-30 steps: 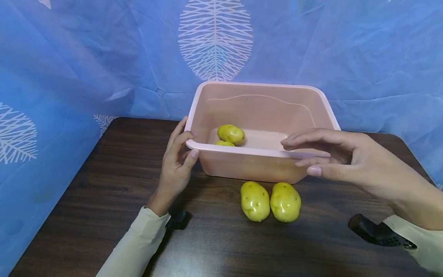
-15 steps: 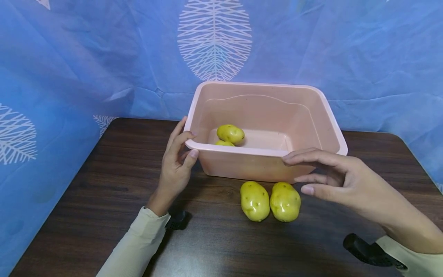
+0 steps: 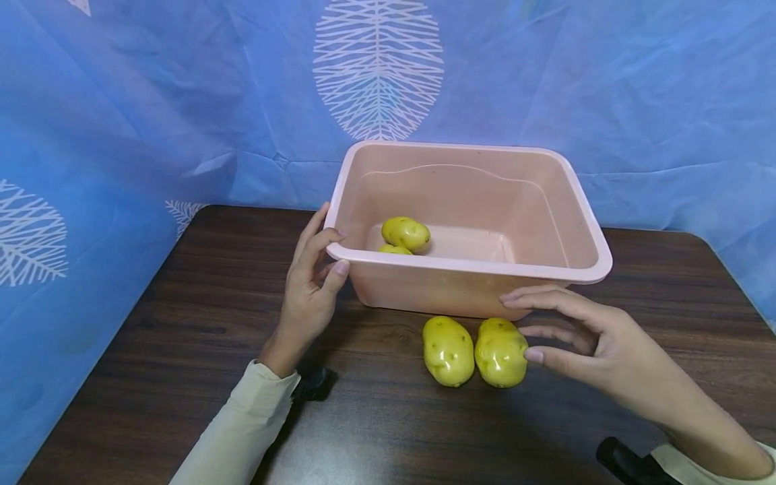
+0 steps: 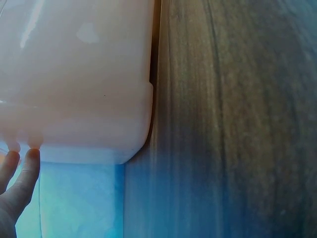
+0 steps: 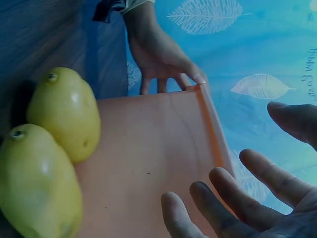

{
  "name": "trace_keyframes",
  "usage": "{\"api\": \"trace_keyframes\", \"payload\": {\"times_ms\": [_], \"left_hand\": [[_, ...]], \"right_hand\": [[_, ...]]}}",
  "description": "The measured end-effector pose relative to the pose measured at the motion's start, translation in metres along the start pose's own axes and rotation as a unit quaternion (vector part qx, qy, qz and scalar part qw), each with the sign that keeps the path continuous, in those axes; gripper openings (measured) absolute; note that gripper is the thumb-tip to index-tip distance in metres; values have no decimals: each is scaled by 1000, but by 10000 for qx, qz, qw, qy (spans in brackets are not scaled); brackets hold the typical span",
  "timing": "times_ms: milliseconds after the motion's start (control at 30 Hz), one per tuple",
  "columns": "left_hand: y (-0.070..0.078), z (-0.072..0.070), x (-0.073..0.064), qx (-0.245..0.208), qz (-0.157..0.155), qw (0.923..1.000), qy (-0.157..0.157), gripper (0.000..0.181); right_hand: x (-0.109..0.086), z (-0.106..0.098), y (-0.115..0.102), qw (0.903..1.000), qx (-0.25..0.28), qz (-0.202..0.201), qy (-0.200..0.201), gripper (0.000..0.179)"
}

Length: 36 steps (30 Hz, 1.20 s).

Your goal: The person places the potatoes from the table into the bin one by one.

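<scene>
My left hand (image 3: pixel 305 296) holds the front left corner of a pink plastic bin (image 3: pixel 455 265), thumb on the front and fingers along the left side. In the left wrist view its fingertips (image 4: pixel 32 154) meet the bin wall. Two glossy yellow potatoes lie inside: one (image 3: pixel 406 234) in plain sight, the other (image 3: pixel 394 249) mostly hidden by the front rim. On the table before the bin sit a left potato (image 3: pixel 448 351) and a right potato (image 3: pixel 500 353), side by side. My right hand (image 3: pixel 582 337) hovers just right of that right potato, fingers spread and holding nothing.
The bin stands on a dark wood-grain table (image 3: pixel 376 438), near its back edge. Behind it hangs a blue cloth (image 3: pixel 254 87) with white leaf prints. Each wrist wears a black device, such as the right wrist camera (image 3: pixel 630 465).
My right hand has come down and toward me from over the bin's front right rim to beside the right potato. My left hand, the bin and the potatoes have stayed put.
</scene>
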State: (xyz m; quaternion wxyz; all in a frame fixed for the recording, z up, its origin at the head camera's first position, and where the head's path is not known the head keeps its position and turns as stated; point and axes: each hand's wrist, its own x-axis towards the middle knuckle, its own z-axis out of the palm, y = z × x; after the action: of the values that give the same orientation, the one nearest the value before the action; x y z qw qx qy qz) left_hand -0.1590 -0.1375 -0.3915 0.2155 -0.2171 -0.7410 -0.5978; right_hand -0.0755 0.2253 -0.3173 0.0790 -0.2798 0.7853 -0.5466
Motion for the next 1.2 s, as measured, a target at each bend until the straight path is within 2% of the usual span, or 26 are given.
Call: {"api": "trace_keyframes", "payload": {"times_ms": [333,433,533,633,833,1000,1100,1200], "left_hand": [[-1,-1,0,21,35,10000,15,37],[-1,-1,1,-8,42,10000,14,37],[-1,-1,1,-18,41,10000,10,37],[-1,-1,1,-9,34,10000,14,37],[-2,-2,0,4,22,10000,43,38],[-3,-2,0,-62,48,10000,43,37],[-4,-1,0,-152,113,9998,30,35],[-4,0,0,-157,166,9997,37,35]], "right_hand": [[-5,14,13,9977,68,-435,516,57],[-8,18,17,9963,-313,-367,707,58],[-10,25,23,9895,-1052,-304,948,63],[-10,32,29,9785,-1664,-414,1145,66],[-9,39,38,9650,-2153,-572,1382,67],[-9,46,46,9443,-2832,-700,1523,72],[-11,51,50,9396,-2969,-689,1561,74],[-12,55,53,9403,-2920,-699,1601,74]]}}
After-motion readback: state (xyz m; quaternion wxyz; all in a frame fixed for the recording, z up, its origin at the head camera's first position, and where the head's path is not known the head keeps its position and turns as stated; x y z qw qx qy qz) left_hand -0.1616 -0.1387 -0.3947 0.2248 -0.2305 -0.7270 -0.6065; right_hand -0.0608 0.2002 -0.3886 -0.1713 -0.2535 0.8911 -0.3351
